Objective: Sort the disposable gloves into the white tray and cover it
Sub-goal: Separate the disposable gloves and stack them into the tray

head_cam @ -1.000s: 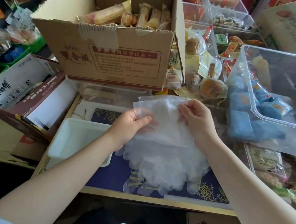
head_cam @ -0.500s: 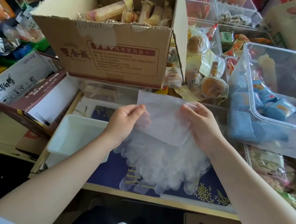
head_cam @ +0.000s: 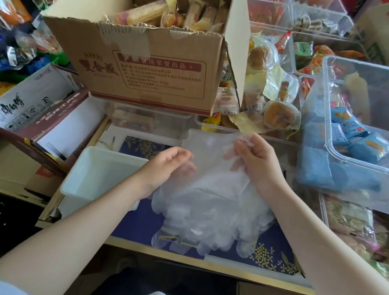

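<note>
On the blue mat, the gloves are lying in a loose clear heap, just right of the white tray, which is showing nothing inside and no cover on it. By this look the sorting is only starting; filling and covering are both left. The right hand is pinching the heap's upper edge between curled fingers. The left hand is resting with relaxed fingers on the heap's left side.
</note>
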The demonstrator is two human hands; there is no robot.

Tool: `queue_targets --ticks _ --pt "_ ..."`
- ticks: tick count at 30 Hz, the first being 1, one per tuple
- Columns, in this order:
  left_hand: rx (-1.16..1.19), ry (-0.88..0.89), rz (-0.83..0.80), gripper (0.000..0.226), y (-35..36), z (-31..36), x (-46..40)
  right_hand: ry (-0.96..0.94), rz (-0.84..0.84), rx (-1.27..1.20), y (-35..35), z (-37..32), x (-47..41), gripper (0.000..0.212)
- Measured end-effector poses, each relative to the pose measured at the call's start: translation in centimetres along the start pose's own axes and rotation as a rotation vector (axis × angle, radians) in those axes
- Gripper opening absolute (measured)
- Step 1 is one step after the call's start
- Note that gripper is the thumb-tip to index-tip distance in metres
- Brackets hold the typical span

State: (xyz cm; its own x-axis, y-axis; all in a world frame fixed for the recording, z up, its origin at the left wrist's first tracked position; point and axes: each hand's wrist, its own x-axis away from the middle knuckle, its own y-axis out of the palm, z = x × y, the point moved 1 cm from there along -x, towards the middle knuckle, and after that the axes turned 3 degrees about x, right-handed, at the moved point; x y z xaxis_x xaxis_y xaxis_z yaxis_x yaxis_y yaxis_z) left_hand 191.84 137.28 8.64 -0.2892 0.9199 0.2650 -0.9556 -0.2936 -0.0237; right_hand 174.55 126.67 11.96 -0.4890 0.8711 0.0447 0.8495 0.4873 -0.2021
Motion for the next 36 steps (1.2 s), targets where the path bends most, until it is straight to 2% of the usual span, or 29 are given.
queue_targets --ticks 2,6,8,9,12,15,17,21,23,25,27,29,31,36 --pt "0.028 0.011 0.109 0.013 0.6 0.4 -0.6 0.004 -0.013 0.031 0.5 0.2 0.0 0.015" --pt "-0.052 0.057 0.315 0.021 0.9 -0.3 -0.9 0.063 0.004 0.083 1.1 1.0 0.1 0.013" --pt "-0.155 0.09 0.376 0.018 0.7 -0.7 -0.8 0.118 -0.055 0.118 1.3 1.7 0.5 0.008" --pt "-0.215 0.108 0.406 0.016 0.4 -0.8 -0.8 0.145 -0.1 0.125 1.6 2.1 0.9 0.012" --pt "-0.293 0.14 0.447 0.013 -0.8 -0.8 -1.0 0.235 -0.22 0.211 2.3 4.0 1.6 0.025" --pt "-0.336 0.132 0.467 0.013 -2.8 -0.8 -1.3 0.233 -0.313 0.43 2.4 6.8 1.8 0.015" --pt "-0.405 0.12 0.491 0.012 -4.5 -1.0 -1.4 0.227 -0.29 0.582 1.9 9.1 1.8 0.018" --pt "-0.587 0.072 0.411 0.018 -7.2 -1.7 -1.4 0.242 -0.194 0.996 1.1 13.3 1.4 0.056" --pt "-0.619 0.037 0.362 0.021 -7.6 -2.3 -1.2 0.289 -0.188 1.083 1.3 14.4 1.0 0.064" --pt "-0.643 0.012 0.305 0.019 -7.6 -2.9 -1.0 0.303 -0.156 1.155 1.5 15.3 0.9 0.055" --pt "-0.649 -0.011 0.245 0.016 -7.5 -3.4 -1.0 0.258 -0.057 1.216 1.8 16.0 0.9 0.037" --pt "-0.645 -0.016 0.181 0.015 -7.3 -3.9 -1.1 0.249 0.032 1.177 2.0 16.3 0.9 0.026" --pt "-0.638 -0.01 0.094 0.017 -7.0 -4.1 -1.3 0.242 0.075 1.137 2.1 16.6 0.8 0.023" --pt "-0.477 0.013 -0.132 0.014 -5.4 -3.6 -2.3 -0.011 0.289 0.947 2.8 14.1 1.0 0.01"
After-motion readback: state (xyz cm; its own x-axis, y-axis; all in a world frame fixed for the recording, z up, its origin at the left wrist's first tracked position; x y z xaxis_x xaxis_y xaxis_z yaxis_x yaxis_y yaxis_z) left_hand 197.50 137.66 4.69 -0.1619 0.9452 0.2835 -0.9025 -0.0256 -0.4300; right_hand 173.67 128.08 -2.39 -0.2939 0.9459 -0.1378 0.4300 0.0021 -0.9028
